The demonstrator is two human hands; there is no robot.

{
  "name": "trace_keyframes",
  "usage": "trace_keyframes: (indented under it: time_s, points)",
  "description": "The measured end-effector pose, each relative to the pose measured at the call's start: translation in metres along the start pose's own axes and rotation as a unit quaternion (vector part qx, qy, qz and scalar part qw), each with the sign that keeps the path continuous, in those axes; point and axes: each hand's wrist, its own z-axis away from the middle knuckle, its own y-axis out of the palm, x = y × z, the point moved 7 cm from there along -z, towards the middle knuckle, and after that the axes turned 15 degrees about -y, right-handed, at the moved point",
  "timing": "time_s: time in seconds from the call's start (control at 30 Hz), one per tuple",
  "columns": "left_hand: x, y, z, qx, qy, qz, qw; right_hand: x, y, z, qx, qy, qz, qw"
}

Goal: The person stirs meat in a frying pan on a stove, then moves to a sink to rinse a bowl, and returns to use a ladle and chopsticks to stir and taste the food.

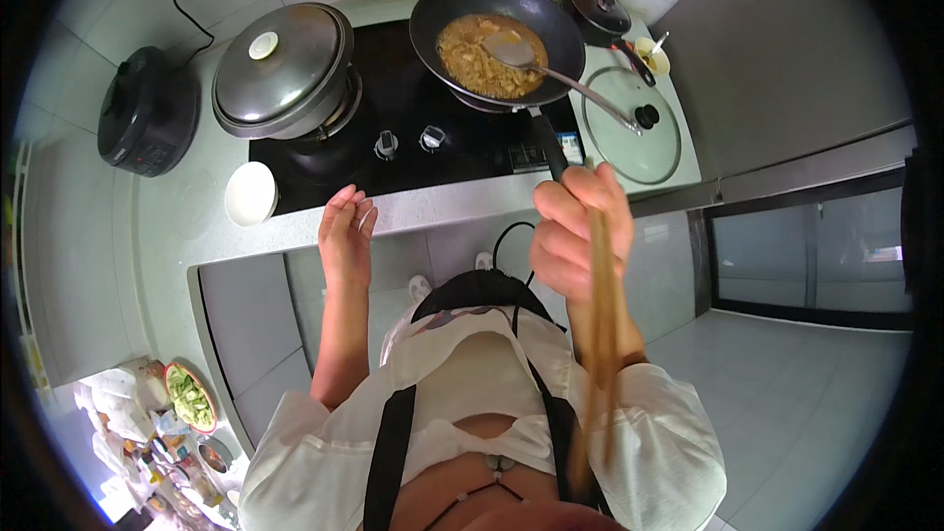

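Observation:
My right hand [585, 231] is closed in a fist round a pair of wooden chopsticks [602, 334]. They point back toward me, their ends blurred. Just beyond that fist is the black handle [547, 143] of a wok [433, 29] on the right burner; the fist overlaps its end, and I cannot tell whether they touch. Brownish stewed food in sauce [472, 57] fills the wok's bottom. A metal ladle [560, 77] rests with its bowl in the food and its handle over the rim. At the counter's front edge, my left hand [346, 236] is open, fingers loosely stretched, holding nothing.
A lidded steel pot [280, 69] sits on the left burner, beside a dark rice cooker [147, 113]. A white bowl [251, 194] is near the counter's front. Right of the stove lie a glass lid [629, 143] and a small lidded pan [600, 12]. Green vegetables [189, 398] stand lower left.

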Motion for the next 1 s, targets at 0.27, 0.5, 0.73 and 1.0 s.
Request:
trace_keyframes:
  time_s: [0.27,0.5,0.73,1.0]
  points:
    - [-0.006,0.007,0.004,-0.009,0.018,0.004,1.0,0.047,-0.096,0.022,-0.291,-0.128,0.113,0.941]
    - [-0.004,0.014,0.004,0.009,0.02,-0.012,1.0,0.061,-0.103,0.026,-0.29,-0.128,0.144,0.938]
    - [0.005,0.024,0.002,0.017,0.016,-0.023,0.999,0.079,-0.099,0.032,-0.286,-0.152,0.144,0.935]
    - [0.012,0.035,0.002,0.004,0.013,-0.002,1.0,0.096,-0.096,0.038,-0.282,-0.18,0.169,0.927]
